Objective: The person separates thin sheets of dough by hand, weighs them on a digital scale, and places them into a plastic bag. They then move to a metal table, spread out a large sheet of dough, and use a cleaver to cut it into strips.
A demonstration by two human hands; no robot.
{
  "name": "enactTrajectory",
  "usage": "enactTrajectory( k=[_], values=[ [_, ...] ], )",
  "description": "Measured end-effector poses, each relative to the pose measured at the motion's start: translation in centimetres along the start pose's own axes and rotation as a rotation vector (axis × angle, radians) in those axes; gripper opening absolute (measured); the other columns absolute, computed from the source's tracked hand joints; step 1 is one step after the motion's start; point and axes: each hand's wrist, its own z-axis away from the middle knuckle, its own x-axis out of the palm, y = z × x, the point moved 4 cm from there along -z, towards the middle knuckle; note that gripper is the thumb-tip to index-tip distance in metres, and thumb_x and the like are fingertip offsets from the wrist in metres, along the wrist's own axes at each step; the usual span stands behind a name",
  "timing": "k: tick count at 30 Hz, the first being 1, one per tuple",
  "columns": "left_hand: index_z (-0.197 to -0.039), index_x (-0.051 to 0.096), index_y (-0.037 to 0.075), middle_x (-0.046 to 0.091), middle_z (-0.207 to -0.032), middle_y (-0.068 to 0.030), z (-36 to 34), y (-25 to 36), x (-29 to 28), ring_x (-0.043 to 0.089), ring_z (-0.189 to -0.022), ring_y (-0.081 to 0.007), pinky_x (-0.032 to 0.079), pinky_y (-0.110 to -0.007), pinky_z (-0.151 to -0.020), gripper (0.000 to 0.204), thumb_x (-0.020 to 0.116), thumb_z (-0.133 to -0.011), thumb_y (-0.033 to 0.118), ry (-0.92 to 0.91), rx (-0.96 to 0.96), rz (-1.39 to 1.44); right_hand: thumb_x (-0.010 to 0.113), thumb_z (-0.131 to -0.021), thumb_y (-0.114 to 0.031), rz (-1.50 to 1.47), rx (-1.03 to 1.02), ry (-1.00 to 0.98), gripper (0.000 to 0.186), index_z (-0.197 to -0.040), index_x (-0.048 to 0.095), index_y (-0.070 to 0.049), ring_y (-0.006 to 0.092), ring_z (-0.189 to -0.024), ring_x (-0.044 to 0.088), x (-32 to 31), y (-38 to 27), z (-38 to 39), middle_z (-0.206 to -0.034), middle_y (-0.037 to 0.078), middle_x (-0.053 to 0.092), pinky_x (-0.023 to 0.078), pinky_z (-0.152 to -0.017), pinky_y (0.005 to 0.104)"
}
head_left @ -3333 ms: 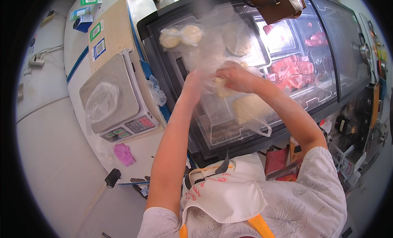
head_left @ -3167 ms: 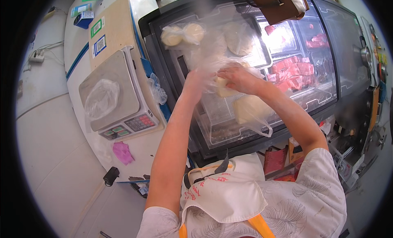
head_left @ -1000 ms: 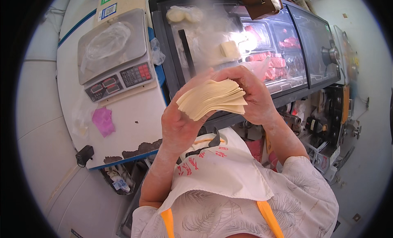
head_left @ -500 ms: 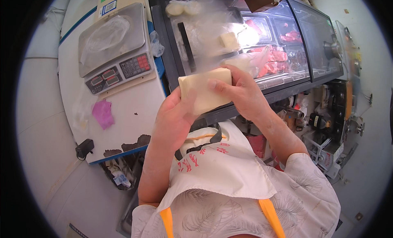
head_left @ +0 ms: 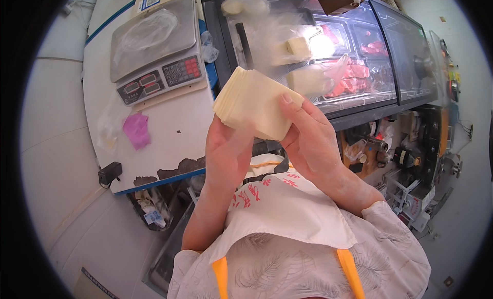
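Because the display case (head_left: pixel 359 113) spreads just beyond the hands in this view, anything that slips free could land on its dark rim or fall in beside the bagged pale block (head_left: pixel 308 83). The white counter (head_left: pixel 164 139) to the left is a second landing place, worse along its near edge, where the surface has chipped to dark patches that could leave grit on food. On that counter the scale (head_left: pixel 154 86) bears a crumpled clear bag (head_left: pixel 149 34); it looks light enough to be swept off by a stray arm, though both arms are well apart from it.

The hands carry the nearer risk. The left hand (head_left: pixel 227 150) clasps the lower left of a stack of thin pale sheets (head_left: pixel 262 104); its thumb is blurred, so I cannot tell how firmly it presses. The right hand (head_left: pixel 310 139) has its grip fastened on the right side, thumb on the top face. Between them the stack is held tilted, its left edge fanned into separate layers. Should either grip slacken, those layers could slide over one another and spill, fanned side first. Too hard a pinch invites the opposite fault: the sheets look soft, and the thumb could dent or crease the top ones.

The purple scrap (head_left: pixel 137 130) on the counter seems harmless unless loose sheets drop onto it.
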Motion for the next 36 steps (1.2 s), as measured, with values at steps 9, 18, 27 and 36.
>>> enactTrajectory(
  k=[9, 18, 27, 36],
  values=[
    [-0.162, 0.032, -0.002, 0.043, -0.165, -0.0226, -0.6, 1.2, -0.5, 0.044, -0.152, -0.0367, 0.038, -0.052, -0.126, 0.066, 0.054, -0.112, 0.034, 0.091, -0.059, 0.327, 0.064, -0.108, -0.016, 0.916, -0.382, 0.018, 0.028, -0.132, 0.065, -0.002, 0.0217, -0.111, 0.068, -0.1, -1.1, 0.6, -0.128, 0.013, 0.066, 0.056, -0.092, 0.0354],
    [-0.158, 0.04, -0.006, 0.052, -0.158, -0.0256, 0.8, 2.3, -1.2, 0.055, -0.145, -0.0348, 0.047, -0.05, -0.12, 0.071, 0.074, -0.095, -0.001, 0.085, 0.119, -0.056, 0.077, -0.092, -0.002, 1.272, -0.923, -0.038, 0.032, -0.123, 0.073, -0.005, 0.0259, -0.099, 0.068, 3.6, -2.2, 0.8, -0.112, 0.012, 0.068, 0.056, -0.084, 0.0354],
    [-0.152, 0.049, -0.005, 0.06, -0.152, -0.0218, 1.0, 3.4, -1.4, 0.06, -0.139, -0.03, 0.05, -0.045, -0.116, 0.063, 0.077, -0.096, 0.001, 0.054, 0.259, -0.159, 0.085, -0.079, 0.006, 1.213, -1.139, 0.059, 0.031, -0.107, 0.079, -0.006, 0.0227, -0.084, 0.07, 5.0, -1.8, 1.4, -0.098, 0.007, 0.075, 0.055, -0.069, 0.0302],
    [-0.156, 0.044, -0.006, 0.052, -0.158, -0.0275, 1.0, 4.0, -1.7, 0.054, -0.145, -0.0398, 0.048, -0.05, -0.118, 0.069, 0.077, -0.096, 0.001, 0.001, 0.273, -0.123, 0.087, -0.072, 0.008, 1.227, -1.284, -0.01, 0.031, -0.1, 0.079, -0.004, 0.0224, -0.08, 0.071, 5.5, -1.7, 1.5, -0.094, 0.007, 0.075, 0.056, -0.068, 0.0306]
  ],
)
